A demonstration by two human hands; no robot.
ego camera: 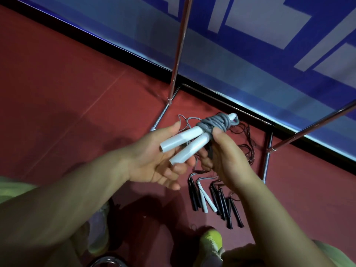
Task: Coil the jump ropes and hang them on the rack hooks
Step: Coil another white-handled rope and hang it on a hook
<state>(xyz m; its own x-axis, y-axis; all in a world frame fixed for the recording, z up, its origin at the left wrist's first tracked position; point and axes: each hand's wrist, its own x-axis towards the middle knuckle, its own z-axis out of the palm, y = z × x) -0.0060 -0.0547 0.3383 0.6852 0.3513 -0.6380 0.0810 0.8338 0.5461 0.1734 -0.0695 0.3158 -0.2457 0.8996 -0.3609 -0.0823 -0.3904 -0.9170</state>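
A dark red floor [57, 89] is filling most of the view, running up to a blue banner [250, 45] with pale blocks along the far wall. A chrome rack frame [178, 49] is standing on the floor by that banner, one upright rising near the middle and its base bars [266, 160] lying along the floor to the right. The left hand [154, 162] is lying open and palm up under the white handles [183, 147] of a grey jump rope [213, 123], its fingers relaxed and only cradling them. The right hand [227, 157] is gripping the coiled grey cord, thumb pressing on the wraps just past the handles, fingers curling underneath. The bundle is being held in the air between both hands, above the floor in front of the rack base. Below the hands, more jump ropes [215, 199] are lying on the floor: several black-handled ones and one white-handled pair side by side, their dark cords trailing toward the rack. Yellow-green shoes [212, 241] are showing at the bottom edge
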